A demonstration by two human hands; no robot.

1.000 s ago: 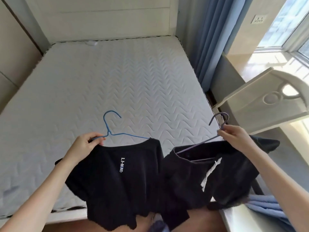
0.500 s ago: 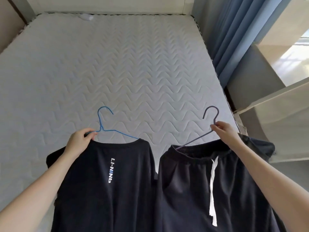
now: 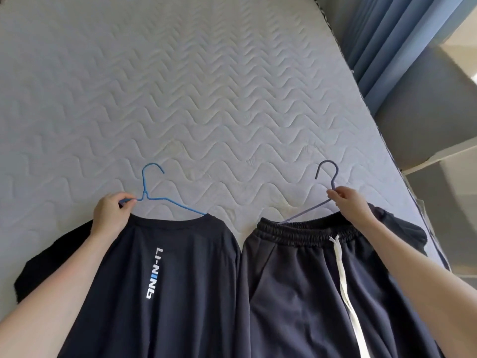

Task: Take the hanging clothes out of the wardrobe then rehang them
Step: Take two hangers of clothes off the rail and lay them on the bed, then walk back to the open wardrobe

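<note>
A dark T-shirt with white lettering lies flat on the white mattress, still on a blue wire hanger. My left hand pinches that hanger near its neck. Beside it on the right lie dark shorts with a white drawstring, on a grey-purple hanger. My right hand grips this hanger just below the hook. Both hooks point away from me across the mattress.
Blue curtains hang at the upper right past the mattress edge. A pale piece of furniture stands at the right side. The mattress stretches bare beyond the two garments.
Both garments came down from hanging in the air over the bed's foot to lying flat on the mattress. The view tilted down and closer; my hands kept hold of the hangers.
</note>
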